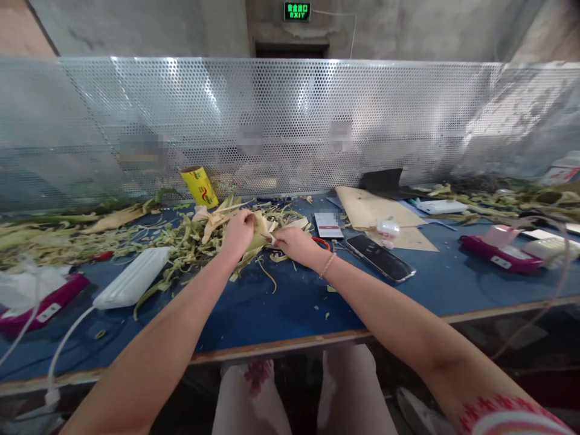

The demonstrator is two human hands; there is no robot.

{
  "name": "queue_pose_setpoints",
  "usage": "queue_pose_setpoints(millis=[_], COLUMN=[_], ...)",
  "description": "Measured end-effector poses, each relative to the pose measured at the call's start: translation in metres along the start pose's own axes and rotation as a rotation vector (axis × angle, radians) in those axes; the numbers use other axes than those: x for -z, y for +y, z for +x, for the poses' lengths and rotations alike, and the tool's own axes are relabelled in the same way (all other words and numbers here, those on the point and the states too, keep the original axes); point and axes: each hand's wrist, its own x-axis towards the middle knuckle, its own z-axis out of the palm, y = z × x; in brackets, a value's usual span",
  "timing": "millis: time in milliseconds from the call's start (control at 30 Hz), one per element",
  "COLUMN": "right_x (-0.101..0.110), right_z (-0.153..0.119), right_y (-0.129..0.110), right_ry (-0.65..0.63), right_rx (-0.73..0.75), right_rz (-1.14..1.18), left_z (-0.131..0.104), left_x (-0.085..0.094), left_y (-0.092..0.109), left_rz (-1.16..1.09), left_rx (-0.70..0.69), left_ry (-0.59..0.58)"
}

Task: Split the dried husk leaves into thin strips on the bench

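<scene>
A pale yellow-green dried leaf (pixel 261 228) is stretched between my two hands, just above the blue table. My left hand (pixel 239 229) is closed on its left side. The fingertips of my right hand (pixel 294 243) pinch at its right edge; something small and dark shows there, too little to name. Beneath and behind the hands spreads a heap of dried leaves and stems (pixel 193 238). A red ring-shaped thing (pixel 321 243) lies beside my right wrist, partly hidden by it.
Behind the heap stands a yellow tube (pixel 200 187) near the perforated metal screen (pixel 290 121). A white power strip (pixel 133 278) with its cable is on the left. To the right lie a phone (pixel 380 257), a white card (pixel 328 225), brown paper (pixel 378 208) and a magenta device (pixel 501 254).
</scene>
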Motion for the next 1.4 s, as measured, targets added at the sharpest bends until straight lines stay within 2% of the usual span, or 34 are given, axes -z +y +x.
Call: queue_pose_setpoints(millis=[100, 200, 300, 367, 600, 767, 1067, 1167, 1300, 1400], right_x=[0.009, 0.023, 0.036, 0.038, 0.031, 0.043, 0.054, 0.062, 0.078, 0.084], right_z=[-0.002, -0.008, -0.014, -0.015, -0.013, -0.015, -0.016, -0.02, -0.027, -0.028], right_y=[0.001, 0.012, 0.022, 0.026, 0.025, 0.026, 0.037, 0.038, 0.041, 0.042], right_ry=[-0.062, -0.175, -0.494, -0.602, -0.578, -0.532, -0.552, -0.522, -0.472, -0.405], right_rx=[-0.022, -0.134, -0.338, -0.395, -0.345, -0.322, -0.331, -0.369, -0.496, -0.504], right_rz=[-0.073, -0.225, -0.315, -0.293, -0.32, -0.378, -0.262, -0.311, -0.432, -0.424], left_z=[-0.008, -0.01, -0.006, -0.003, 0.004, 0.013, 0.029, 0.027, 0.023, 0.021], left_x=[0.004, 0.01, 0.014, 0.015, 0.02, 0.027, 0.033, 0.034, 0.031, 0.028], left_y=[0.008, 0.011, 0.006, 0.002, -0.007, -0.018, -0.049, -0.048, -0.039, -0.037], left_rz=[0.259, 0.405, 0.495, 0.541, 0.691, 0.77, 0.862, 0.871, 0.876, 0.882], left_rx=[-0.073, -0.089, -0.093, -0.094, -0.132, -0.135, -0.11, -0.135, -0.2, -0.217], left_ry=[0.08, 0.096, 0.08, 0.06, -0.016, -0.074, -0.188, -0.185, -0.15, -0.148])
